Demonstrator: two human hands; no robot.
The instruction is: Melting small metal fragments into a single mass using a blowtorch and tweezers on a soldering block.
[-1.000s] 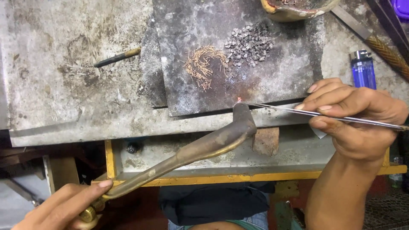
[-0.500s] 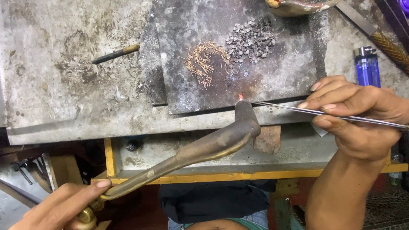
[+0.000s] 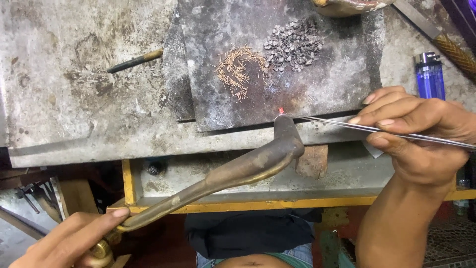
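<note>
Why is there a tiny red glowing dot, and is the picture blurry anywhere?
Head view: the red dot glows at the torch nozzle, near the tweezers tip; light is soft and even, the slab sharp, only the left hand at the edge slightly soft.

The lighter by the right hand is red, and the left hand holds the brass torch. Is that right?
Not quite. The head view shows the lighter is blue, not red. The rest holds: it lies on the bench just above the right hand, which grips thin tweezers, and the left hand holds the brass torch.
</note>
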